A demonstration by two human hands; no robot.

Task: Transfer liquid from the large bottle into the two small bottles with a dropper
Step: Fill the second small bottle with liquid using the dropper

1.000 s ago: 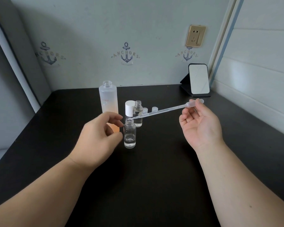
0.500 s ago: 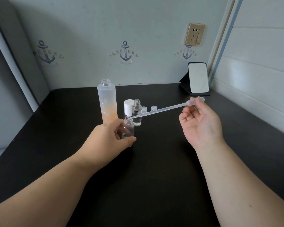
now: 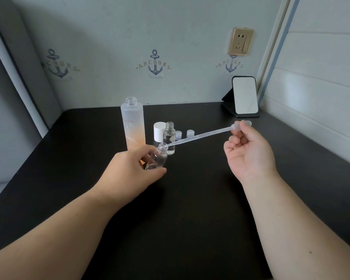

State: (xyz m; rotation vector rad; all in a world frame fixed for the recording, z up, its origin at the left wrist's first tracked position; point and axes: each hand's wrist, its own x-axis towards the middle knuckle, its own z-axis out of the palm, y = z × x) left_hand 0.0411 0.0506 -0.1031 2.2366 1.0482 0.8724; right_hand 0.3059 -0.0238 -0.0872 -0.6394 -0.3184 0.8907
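Table: dark and matte, it carried everything — bottles toward the back, both forearms reaching in from the near edge.
Large bottle: stood upright and uncapped at the back left, frosted, with an orange tint in its lower part; how much liquid remained in it could not be read.
Mirror: was propped at the back right corner, well apart from the work.
Left hand: had its fingers and thumb curled round the near small bottle, tipping its mouth toward the right.
Right hand: was pinching the bulb end of the dropper between thumb and fingertips, palm turned up.
Dropper: ran as a long slant from the right hand down to the left, its tip at the mouth of the tilted bottle — whether it was inside or just at the rim was too fine to tell.
Near small bottle: clear and tilted in the left hand; any liquid in it was hidden by the grip.
Far small bottle: stood upright and open just behind it, with clear liquid showing low in the glass.
White cap: stood beside the far bottle.
Small caps: two lay just behind, so neither small bottle was closed.
Progress: looked like mid-task — the far bottle appeared to hold some, the near one was being served, and capping remained.
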